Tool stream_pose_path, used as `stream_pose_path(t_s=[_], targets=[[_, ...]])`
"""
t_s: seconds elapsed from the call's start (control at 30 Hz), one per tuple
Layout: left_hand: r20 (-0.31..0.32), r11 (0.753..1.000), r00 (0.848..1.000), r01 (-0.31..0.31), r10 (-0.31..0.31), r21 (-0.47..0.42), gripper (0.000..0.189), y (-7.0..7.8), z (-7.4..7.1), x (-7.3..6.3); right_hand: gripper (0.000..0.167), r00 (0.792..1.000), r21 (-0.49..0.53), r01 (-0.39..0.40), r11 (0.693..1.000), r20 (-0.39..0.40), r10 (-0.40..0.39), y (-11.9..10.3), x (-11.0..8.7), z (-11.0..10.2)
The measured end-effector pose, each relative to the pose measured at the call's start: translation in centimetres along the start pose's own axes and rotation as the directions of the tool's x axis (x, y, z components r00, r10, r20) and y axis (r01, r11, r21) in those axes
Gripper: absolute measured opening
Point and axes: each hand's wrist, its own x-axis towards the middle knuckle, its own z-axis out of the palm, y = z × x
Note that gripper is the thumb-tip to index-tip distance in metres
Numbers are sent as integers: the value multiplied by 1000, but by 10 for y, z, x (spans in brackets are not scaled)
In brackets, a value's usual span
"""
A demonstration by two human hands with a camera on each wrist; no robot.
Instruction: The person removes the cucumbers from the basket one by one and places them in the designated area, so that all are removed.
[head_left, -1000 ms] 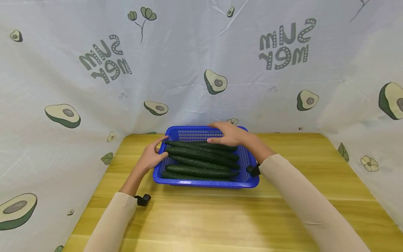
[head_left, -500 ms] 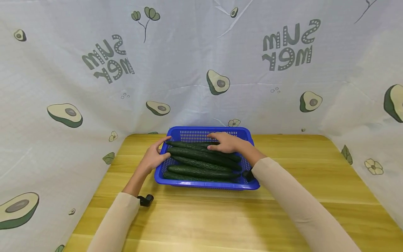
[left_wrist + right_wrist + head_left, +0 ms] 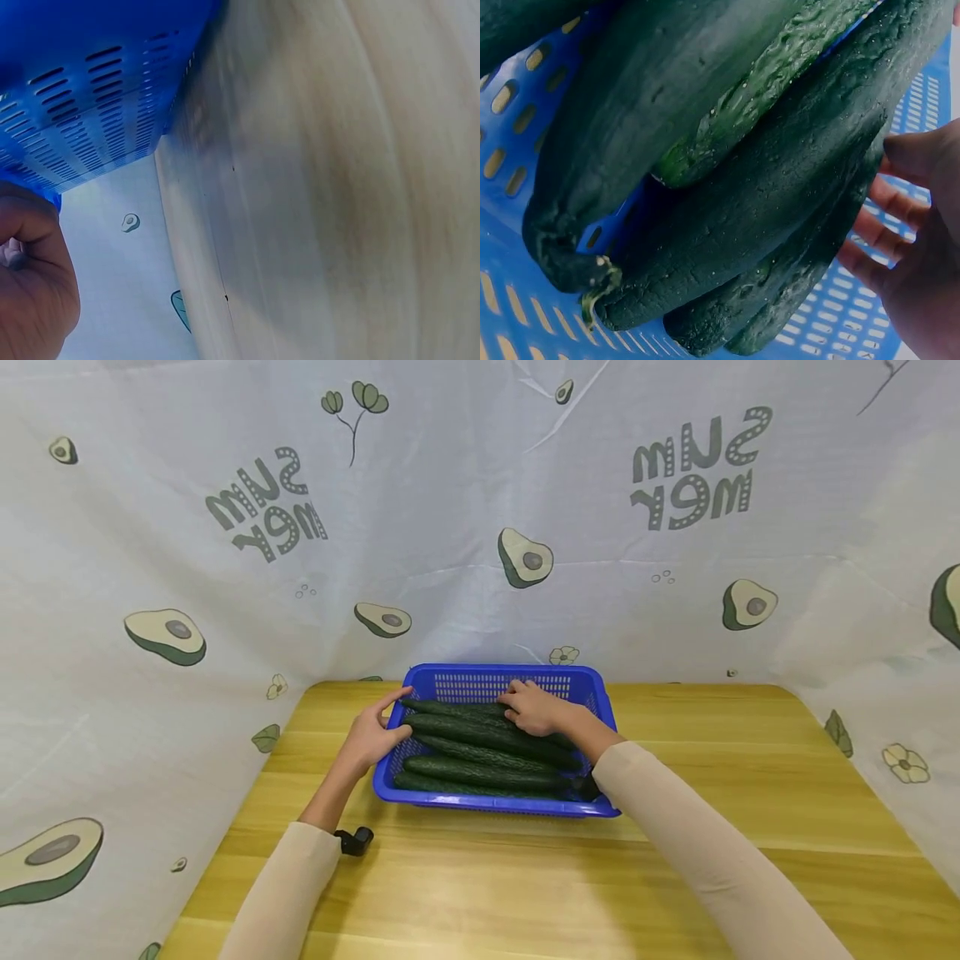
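Observation:
A blue plastic basket [image 3: 487,802] with slotted walls stands on the wooden table, and several long dark green cucumbers [image 3: 480,735] lie lengthwise in it. My left hand [image 3: 367,739] grips the basket's left rim, forefinger reaching toward the back corner and thumb over the edge. In the left wrist view, that hand [image 3: 34,277] curls beside the slotted basket wall [image 3: 112,37]. My right hand [image 3: 536,708] is inside the basket at its back right. In the right wrist view, its thumb meets the rearmost cucumber [image 3: 810,277], with the fingers behind it along the far wall.
The wooden table [image 3: 465,885] extends in front of the basket and to both sides. Behind it hangs a pale curtain [image 3: 450,510] printed with avocados and lettering. A black wrist camera [image 3: 356,841] sits at the left cuff.
My right hand has come down from above the basket's back rim onto the rear cucumbers, and its fingers have curled in. The left hand stays on the basket's left rim.

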Motion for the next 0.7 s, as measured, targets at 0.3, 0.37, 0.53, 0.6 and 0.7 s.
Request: stream_pose_path(t_s=[0.3, 0.37, 0.53, 0.6, 0.7], targets=[[-31, 1000, 999, 15, -16, -18, 70, 1, 2, 1, 47, 999, 45, -34, 998, 2, 34, -2, 4, 1], [-25, 999, 999, 24, -25, -27, 71, 2, 2, 1, 48, 999, 47, -36, 998, -3, 36, -2, 5, 2], [-18, 998, 999, 43, -44, -43, 71, 3, 3, -1, 49, 999, 47, -23, 999, -21, 24, 1, 8, 3], [-25, 998, 999, 45, -46, -46, 71, 3, 2, -1, 48, 999, 60, -22, 998, -40, 24, 1, 9, 3], [-26, 997, 998, 52, -53, -51, 71, 2, 3, 0, 46, 997, 84, -28, 996, -74, 35, 3, 9, 4]])
